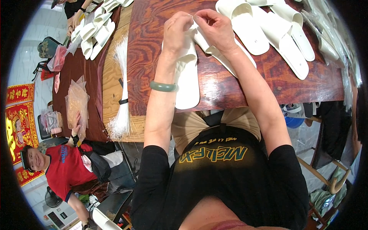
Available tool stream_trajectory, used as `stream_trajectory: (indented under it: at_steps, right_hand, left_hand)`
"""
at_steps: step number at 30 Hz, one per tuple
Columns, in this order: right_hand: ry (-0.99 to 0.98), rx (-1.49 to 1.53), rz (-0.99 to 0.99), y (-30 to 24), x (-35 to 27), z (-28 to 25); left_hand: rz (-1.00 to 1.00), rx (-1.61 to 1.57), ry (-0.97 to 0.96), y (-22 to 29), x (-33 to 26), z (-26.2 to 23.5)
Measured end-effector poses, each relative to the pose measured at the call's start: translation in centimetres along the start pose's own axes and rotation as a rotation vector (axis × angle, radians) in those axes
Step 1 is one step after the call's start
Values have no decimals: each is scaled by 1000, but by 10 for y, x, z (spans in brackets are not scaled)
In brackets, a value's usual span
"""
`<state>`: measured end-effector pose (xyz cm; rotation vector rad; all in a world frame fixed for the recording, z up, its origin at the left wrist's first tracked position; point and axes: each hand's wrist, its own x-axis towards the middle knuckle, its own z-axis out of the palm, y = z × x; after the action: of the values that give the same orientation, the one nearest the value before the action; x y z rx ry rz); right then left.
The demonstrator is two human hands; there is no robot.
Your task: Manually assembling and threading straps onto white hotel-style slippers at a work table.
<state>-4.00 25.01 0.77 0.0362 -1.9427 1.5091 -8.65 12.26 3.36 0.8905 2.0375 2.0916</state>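
Observation:
My left hand [177, 32] and my right hand [216, 30] meet at the far side of the dark red-brown table [218, 94]. Thumbs and fingers of both are pinched together, fingertips nearly touching; whatever is between them is too small to make out. Below my left hand and wrist lies a white slipper [188, 86], pointing toward me. A second white slipper [220, 57] lies at a slant, partly hidden under my right hand and forearm. A green bangle [163, 86] circles my left wrist.
Several white slippers [285, 50] lie to the right, beside clear plastic bags [337, 42]. A bundle of thin white ties [122, 103] rests at the left. Further left, a person in a red shirt [69, 168] touches plastic bags [78, 99]. Another person's hands are near slippers [101, 38].

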Motion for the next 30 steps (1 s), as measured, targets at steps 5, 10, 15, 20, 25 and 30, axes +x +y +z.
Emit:
stream_trajectory:
  at_steps: [5,10,15,20,25,30]
  right_hand:
    - [-2,48,-27,0,1,0]
    - [52,79,-58,-1,3,0]
    - [33,126,-26,-5,1,0]
    - [34,89,-14,-5,1,0]
    - [26,77,-1,-2,2,0]
    - [26,78,-40,-3,2,0]
  left_hand:
    - [-16,7,57,0,0,1]
    - [42,35,19,-3,1,-1]
    - [33,-8,-9,-4,0,-3]
    - [-38,-76,38,-2,0,-2]
    - [-1,-60,5,-1,0,-2]
    - [2,-33,16,-2,0,-1]
